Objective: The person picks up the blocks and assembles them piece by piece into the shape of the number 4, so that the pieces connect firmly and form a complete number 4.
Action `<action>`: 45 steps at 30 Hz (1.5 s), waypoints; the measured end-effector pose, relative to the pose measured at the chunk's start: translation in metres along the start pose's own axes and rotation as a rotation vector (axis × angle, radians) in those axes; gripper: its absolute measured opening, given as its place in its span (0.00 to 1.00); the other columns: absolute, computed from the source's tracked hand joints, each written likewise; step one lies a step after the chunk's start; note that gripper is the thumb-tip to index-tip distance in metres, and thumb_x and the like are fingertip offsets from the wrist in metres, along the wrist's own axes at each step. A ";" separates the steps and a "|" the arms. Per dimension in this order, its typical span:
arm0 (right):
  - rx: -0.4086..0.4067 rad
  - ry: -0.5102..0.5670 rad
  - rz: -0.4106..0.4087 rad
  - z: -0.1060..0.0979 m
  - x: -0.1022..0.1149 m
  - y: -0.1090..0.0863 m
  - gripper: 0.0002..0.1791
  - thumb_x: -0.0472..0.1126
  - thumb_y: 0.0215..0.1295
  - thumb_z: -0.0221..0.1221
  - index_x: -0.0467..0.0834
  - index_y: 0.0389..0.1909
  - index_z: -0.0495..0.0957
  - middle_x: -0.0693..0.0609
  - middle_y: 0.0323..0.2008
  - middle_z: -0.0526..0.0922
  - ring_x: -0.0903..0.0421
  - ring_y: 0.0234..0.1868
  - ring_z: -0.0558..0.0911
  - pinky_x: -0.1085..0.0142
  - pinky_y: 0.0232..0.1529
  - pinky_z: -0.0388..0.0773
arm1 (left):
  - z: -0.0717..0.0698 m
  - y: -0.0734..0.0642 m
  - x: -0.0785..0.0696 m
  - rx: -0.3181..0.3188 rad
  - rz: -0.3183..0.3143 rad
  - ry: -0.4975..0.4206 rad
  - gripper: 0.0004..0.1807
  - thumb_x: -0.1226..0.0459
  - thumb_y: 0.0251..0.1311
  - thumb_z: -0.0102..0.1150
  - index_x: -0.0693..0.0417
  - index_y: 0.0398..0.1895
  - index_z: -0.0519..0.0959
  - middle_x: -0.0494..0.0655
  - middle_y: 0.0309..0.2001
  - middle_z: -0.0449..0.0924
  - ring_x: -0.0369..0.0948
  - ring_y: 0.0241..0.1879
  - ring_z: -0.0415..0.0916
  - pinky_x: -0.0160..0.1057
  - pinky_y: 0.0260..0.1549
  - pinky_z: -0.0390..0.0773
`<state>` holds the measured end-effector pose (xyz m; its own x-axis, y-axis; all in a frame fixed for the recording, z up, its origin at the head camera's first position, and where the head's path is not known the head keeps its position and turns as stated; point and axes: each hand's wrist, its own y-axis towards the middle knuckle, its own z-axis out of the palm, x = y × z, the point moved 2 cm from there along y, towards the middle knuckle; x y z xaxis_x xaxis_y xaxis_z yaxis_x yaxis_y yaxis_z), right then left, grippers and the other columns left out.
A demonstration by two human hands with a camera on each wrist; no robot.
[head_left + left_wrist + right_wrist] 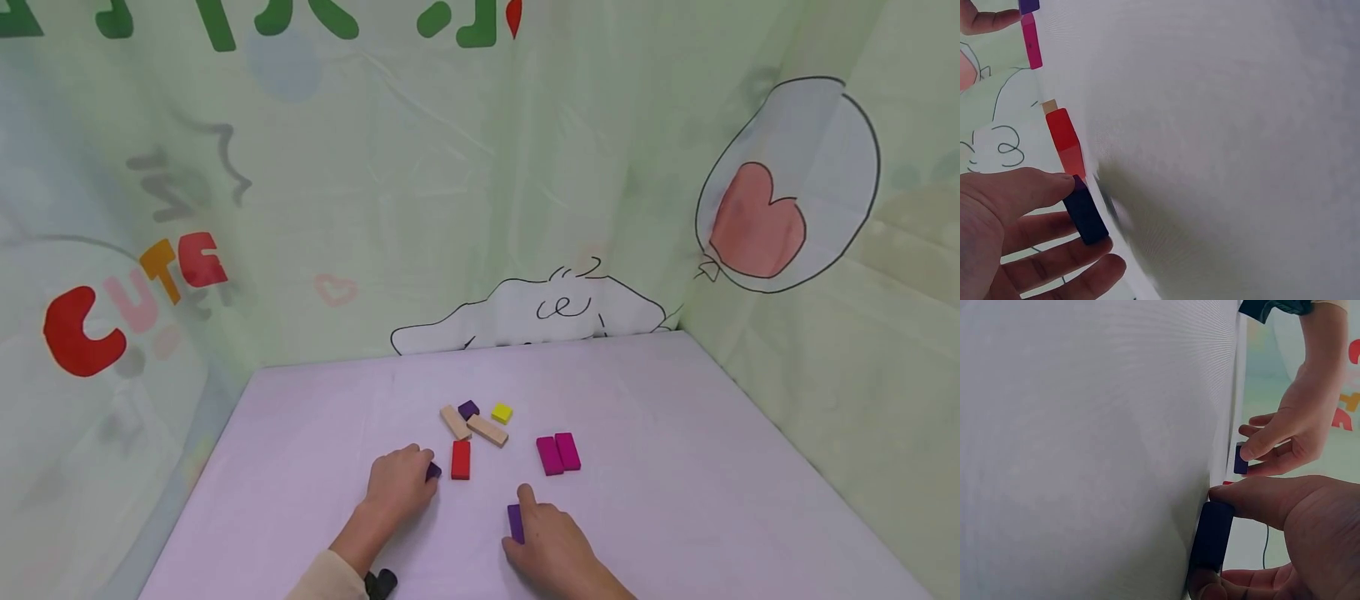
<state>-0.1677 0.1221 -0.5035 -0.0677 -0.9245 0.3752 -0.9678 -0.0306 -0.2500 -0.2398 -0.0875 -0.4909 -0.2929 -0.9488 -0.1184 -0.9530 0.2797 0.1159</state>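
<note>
My left hand (402, 482) pinches a dark purple block (1087, 215) between thumb and fingers, just left of a red block (461, 460). In the head view most of that purple block is hidden under the fingers. Nearer the front and to the right, my right hand (553, 546) holds another purple block (516, 523) by its two ends, thumb at one end and fingertips at the other, low at the cloth in the right wrist view. Two magenta blocks (550, 456) lie side by side beyond the right hand.
Behind the red block lie two plain wooden blocks (487, 431), a small dark purple block (468, 409) and a yellow block (502, 412). A pale cloth covers the table (675, 483). Printed curtains (375, 192) rise at the table's back and sides.
</note>
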 end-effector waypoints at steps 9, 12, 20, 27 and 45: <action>0.001 0.007 0.003 0.001 -0.001 0.001 0.37 0.47 0.58 0.73 0.38 0.64 0.69 0.44 0.36 0.84 0.47 0.36 0.86 0.48 0.44 0.87 | 0.003 0.003 -0.001 0.010 -0.008 0.004 0.13 0.57 0.57 0.75 0.53 0.41 0.87 0.45 0.28 0.81 0.42 0.29 0.80 0.41 0.32 0.84; 0.002 0.006 0.005 0.002 -0.001 0.002 0.37 0.48 0.58 0.73 0.38 0.64 0.69 0.43 0.37 0.84 0.46 0.37 0.86 0.47 0.45 0.87 | 0.002 0.003 -0.002 0.010 -0.012 0.008 0.14 0.57 0.57 0.75 0.53 0.43 0.87 0.46 0.29 0.82 0.43 0.30 0.81 0.42 0.33 0.85; 0.007 -0.001 0.004 0.000 -0.001 0.001 0.38 0.48 0.58 0.73 0.38 0.65 0.69 0.44 0.38 0.85 0.47 0.38 0.86 0.48 0.45 0.87 | 0.002 0.006 -0.003 0.015 -0.009 0.024 0.14 0.57 0.58 0.75 0.53 0.43 0.87 0.46 0.29 0.82 0.42 0.30 0.81 0.41 0.33 0.85; 0.009 -0.018 0.010 0.000 -0.001 0.001 0.38 0.49 0.58 0.73 0.39 0.65 0.69 0.44 0.38 0.85 0.47 0.38 0.86 0.48 0.46 0.86 | 0.002 0.008 -0.004 0.016 -0.005 0.020 0.13 0.57 0.58 0.74 0.52 0.43 0.87 0.45 0.29 0.81 0.41 0.30 0.80 0.41 0.32 0.84; 0.023 -0.013 0.041 0.001 0.000 0.002 0.39 0.50 0.58 0.73 0.40 0.65 0.69 0.44 0.39 0.85 0.46 0.39 0.86 0.47 0.47 0.86 | -0.003 0.011 -0.016 0.008 0.032 -0.019 0.14 0.56 0.58 0.75 0.51 0.43 0.87 0.43 0.29 0.80 0.39 0.29 0.79 0.37 0.29 0.81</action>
<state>-0.1692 0.1218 -0.5047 -0.1044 -0.9298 0.3529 -0.9584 -0.0008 -0.2855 -0.2452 -0.0701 -0.4852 -0.3247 -0.9364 -0.1332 -0.9437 0.3113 0.1122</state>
